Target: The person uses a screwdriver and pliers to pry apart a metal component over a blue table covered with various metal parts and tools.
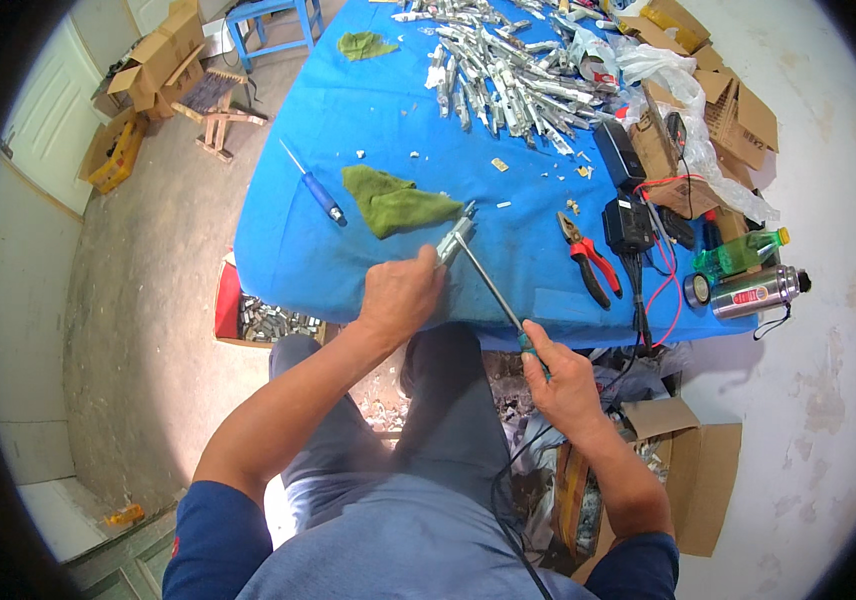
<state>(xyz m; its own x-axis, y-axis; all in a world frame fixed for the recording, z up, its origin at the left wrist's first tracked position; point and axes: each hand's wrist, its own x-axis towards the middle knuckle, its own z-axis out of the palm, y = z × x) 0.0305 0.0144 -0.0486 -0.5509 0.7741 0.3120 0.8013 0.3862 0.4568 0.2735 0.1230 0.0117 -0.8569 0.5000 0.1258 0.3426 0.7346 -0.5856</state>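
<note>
Screwdriver point(493, 285) | shaft angled up-left | tip on metal part point(453, 240)

We see a tabletop point(348, 120) draped in bright blue cloth, standing on a bare grey concrete floor point(138, 330) lit in a pale patch near the lower left. A white panelled door point(43, 95) and off-white wall point(18, 330) close the left side; a scuffed white wall point(828, 380) closes the right. A blue stool point(268, 20), a small wooden stool point(216, 110) and open cardboard boxes point(153, 60) stand beyond the tabletop.
</note>
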